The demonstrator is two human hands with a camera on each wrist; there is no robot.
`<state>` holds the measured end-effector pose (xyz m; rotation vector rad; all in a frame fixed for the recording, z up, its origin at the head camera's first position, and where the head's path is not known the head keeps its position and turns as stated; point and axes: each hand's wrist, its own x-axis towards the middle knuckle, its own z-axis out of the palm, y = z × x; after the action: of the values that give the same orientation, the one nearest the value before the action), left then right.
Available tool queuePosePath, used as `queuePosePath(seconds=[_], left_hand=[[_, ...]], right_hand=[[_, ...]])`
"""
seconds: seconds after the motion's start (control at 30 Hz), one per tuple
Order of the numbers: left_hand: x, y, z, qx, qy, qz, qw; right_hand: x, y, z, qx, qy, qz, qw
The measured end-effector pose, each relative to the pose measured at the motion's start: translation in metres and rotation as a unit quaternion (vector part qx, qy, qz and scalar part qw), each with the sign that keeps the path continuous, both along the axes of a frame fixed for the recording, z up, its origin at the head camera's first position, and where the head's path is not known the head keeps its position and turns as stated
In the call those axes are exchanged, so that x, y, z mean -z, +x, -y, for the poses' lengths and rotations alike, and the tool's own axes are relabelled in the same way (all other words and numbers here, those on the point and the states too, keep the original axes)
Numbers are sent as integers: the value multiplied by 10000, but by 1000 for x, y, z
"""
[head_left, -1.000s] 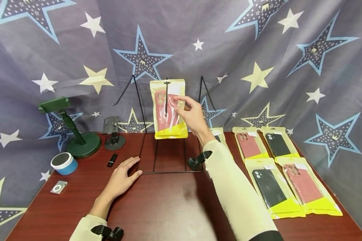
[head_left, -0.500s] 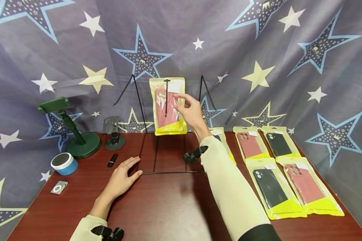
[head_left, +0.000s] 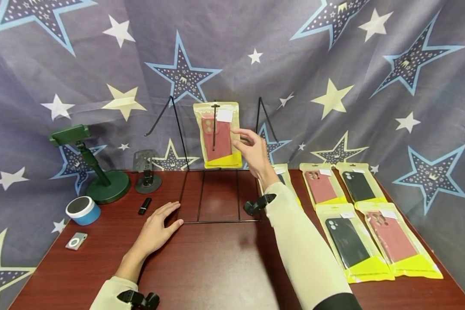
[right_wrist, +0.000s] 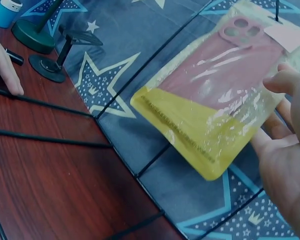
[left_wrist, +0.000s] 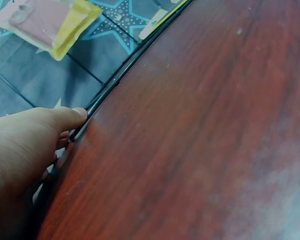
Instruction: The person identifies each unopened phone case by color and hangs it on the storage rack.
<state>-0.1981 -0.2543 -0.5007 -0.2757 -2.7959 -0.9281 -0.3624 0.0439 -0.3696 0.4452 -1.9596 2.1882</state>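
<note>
A clear-fronted pouch with a pink phone case (head_left: 221, 142) hangs by its top slot from a black wire hook (head_left: 215, 129) on a wire display rack (head_left: 211, 222). My right hand (head_left: 254, 150) is at the pouch's right edge. In the head view its thumb and index finger stand apart there; in the right wrist view, a fingertip (right_wrist: 275, 82) overlaps the pouch's front below the white label. My left hand (head_left: 155, 230) lies with extended fingers at the rack's front left corner, its thumb (left_wrist: 77, 115) touching the wire frame. Nothing is gripped in it.
To the right lie several pouched phone cases, including a black one (head_left: 346, 241) and a pink one (head_left: 391, 234). At left stand a green phone stand (head_left: 108, 187), a small black stand (head_left: 148, 183) and a blue-and-white round container (head_left: 87, 215). A star-patterned curtain (head_left: 232, 43) hangs behind.
The pouch has moved farther back on the hook, swinging up slightly and then settling. My right hand has shifted right, from over the pouch's front to its edge. My left hand stays put.
</note>
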Motion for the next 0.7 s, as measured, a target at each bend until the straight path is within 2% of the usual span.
queuePosePath(seconds=[0.17,0.37,0.6,0.7], left_hand=[[0,0,0,6,-1,-14,10000],[4,2,0,9,-35,3,10000],[1,2,-1,20,-5,-42,10000],[-1,1,-1,10,-16,-35,10000]], right_hand=[[8,1,-10,-100,-46,143,9998],[19,5,-26,-294,-382,-130,9988],[25,17,-66,-636,-443,-262,9967],[25,25,-86,-689,-300,-318,9967]])
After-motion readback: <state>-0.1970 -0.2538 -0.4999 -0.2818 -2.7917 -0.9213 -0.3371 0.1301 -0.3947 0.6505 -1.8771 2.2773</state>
